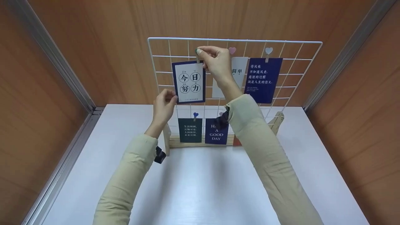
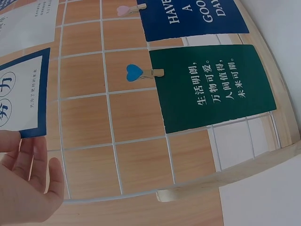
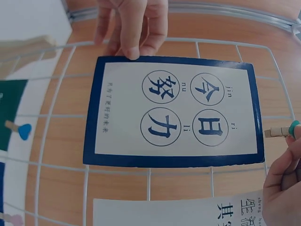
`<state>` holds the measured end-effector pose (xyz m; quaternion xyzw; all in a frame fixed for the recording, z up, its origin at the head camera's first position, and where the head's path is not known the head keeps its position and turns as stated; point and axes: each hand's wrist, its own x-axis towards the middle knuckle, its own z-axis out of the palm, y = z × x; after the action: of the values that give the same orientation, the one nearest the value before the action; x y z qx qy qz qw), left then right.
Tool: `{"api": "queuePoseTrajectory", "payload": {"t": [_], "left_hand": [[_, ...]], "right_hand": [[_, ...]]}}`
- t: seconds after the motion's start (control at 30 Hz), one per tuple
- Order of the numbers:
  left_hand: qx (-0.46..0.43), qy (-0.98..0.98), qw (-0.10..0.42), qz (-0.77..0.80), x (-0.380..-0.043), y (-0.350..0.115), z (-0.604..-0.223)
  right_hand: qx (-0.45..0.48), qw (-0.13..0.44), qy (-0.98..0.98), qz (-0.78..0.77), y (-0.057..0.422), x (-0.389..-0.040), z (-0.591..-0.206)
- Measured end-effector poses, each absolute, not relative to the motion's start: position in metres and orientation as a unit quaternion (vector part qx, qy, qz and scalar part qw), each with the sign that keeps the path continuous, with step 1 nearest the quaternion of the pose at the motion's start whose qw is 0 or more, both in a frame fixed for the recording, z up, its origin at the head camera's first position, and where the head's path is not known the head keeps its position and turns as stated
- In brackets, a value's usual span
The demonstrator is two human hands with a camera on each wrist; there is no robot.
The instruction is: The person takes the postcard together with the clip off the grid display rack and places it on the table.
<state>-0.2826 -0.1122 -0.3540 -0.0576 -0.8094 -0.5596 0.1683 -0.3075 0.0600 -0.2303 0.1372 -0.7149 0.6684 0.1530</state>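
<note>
A white card with a dark blue border and four large characters (image 1: 188, 82) stands upright against the white wire grid (image 1: 234, 39). My left hand (image 1: 164, 104) pinches its left edge near the bottom, thumb in front and fingers behind. At the card's top, my right hand (image 1: 218, 62) pinches a small wooden clothespin (image 3: 278, 132) with a green decoration on its end. In the right wrist view the peg's tip points at the card's top edge, with a narrow gap showing between them.
On the grid, heart pegs hold a white card (image 1: 239, 64) partly behind my right arm, a blue card (image 1: 264, 80), a green card (image 1: 190, 130) and a "good day" card (image 1: 216, 137). Wooden feet (image 1: 276, 122) support the grid on a white table (image 1: 193, 187); wood-grain panels surround it.
</note>
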Motion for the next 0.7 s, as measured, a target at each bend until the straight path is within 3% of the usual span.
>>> {"api": "queuePoseTrajectory", "payload": {"t": [0.27,0.7], "left_hand": [[-0.051,-0.812,0.168,-0.557,-0.282,-0.116,-0.356],[-0.037,-0.820,0.139,-0.554,-0.274,-0.119,-0.362]], "right_hand": [[0.147,0.115,-0.700,0.689,0.069,-0.306,-0.234],[0.153,0.111,-0.711,0.678,0.089,-0.303,-0.255]]}}
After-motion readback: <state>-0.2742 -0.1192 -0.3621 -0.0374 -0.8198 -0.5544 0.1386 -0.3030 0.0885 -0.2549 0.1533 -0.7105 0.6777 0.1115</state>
